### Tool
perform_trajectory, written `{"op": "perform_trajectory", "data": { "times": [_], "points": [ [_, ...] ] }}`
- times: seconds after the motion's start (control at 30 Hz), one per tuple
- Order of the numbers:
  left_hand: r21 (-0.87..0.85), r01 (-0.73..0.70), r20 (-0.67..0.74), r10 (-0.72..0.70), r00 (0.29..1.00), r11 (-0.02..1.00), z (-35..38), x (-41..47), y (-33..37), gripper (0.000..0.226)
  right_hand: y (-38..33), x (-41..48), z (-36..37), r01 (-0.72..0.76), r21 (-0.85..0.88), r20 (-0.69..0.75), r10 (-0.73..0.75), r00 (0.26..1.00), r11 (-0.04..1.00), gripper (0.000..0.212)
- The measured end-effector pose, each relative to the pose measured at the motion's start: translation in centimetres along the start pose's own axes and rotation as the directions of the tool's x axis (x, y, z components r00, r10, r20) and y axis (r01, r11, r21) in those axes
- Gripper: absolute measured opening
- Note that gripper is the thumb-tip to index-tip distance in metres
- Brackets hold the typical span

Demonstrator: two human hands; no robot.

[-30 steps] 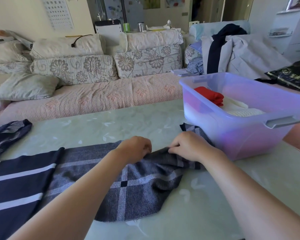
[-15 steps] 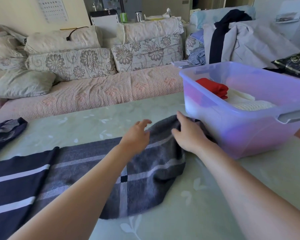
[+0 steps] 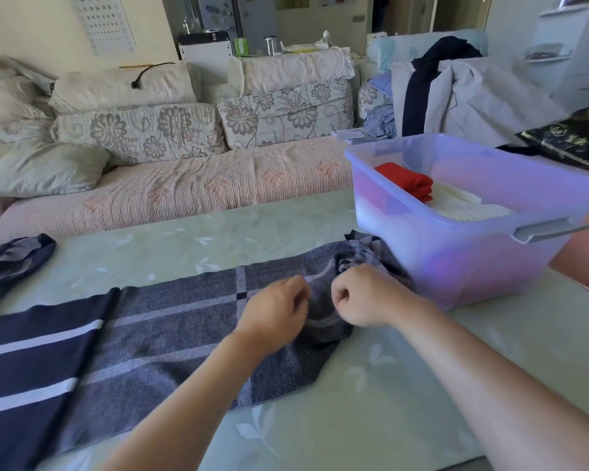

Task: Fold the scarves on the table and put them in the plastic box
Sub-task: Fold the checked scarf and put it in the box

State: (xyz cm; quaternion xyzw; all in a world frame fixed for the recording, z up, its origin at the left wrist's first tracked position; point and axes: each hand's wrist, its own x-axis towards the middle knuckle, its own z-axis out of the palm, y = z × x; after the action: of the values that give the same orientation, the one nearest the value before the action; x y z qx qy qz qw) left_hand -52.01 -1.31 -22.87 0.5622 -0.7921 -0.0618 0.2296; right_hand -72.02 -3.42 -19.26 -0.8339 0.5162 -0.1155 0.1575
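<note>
— Pinching cloth, both of them: we see the left hand (image 3: 275, 309) and the right hand (image 3: 360, 295) side by side on the grey plaid scarf (image 3: 198, 321), each curled into a loose fist, knuckles up, with fabric bunched between them.

— Are they truly gripping it?

— We think so for the right hand, whose thumb and forefinger close on a ridge of raised cloth; for the left hand we cannot tell whether the curled fingers hold the fabric or merely press on it (the fingertips are tucked out of sight).

— And how does the scarf lie?

— Its long axis runs across the table (image 3: 405, 385) from lower left to upper right. The right end is rumpled and touches, or nearly touches, the near wall of the plastic box (image 3: 456, 266); the left part lies flat and meets a navy cloth with white stripes (image 3: 24, 362) at the frame's left edge.

— What is in the box?

— We make out a folded red scarf (image 3: 407, 180) and a folded white scarf (image 3: 463, 207) beside it. Another dark scarf (image 3: 14, 256) lies crumpled at the table's far left, well apart from the hands.
</note>
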Motion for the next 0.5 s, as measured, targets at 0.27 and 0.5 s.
{"op": "perform_trajectory", "data": {
  "times": [0.27, 0.5],
  "points": [
    [0.044, -0.161, 0.009, 0.161, 0.987, 0.986, 0.6, -5.7, 1.0, 0.031, -0.7, -1.9, 1.1, 0.192, -0.318, 0.080, -0.175, 0.981, 0.928, 0.020],
    [0.157, 0.001, 0.308, -0.049, 0.950, 0.988, 1.0, -7.9, 0.5, 0.063, -2.6, -2.1, 1.0, 0.017, -0.570, -0.031, -0.042, 0.999, 0.821, 0.030]
  ]
}}
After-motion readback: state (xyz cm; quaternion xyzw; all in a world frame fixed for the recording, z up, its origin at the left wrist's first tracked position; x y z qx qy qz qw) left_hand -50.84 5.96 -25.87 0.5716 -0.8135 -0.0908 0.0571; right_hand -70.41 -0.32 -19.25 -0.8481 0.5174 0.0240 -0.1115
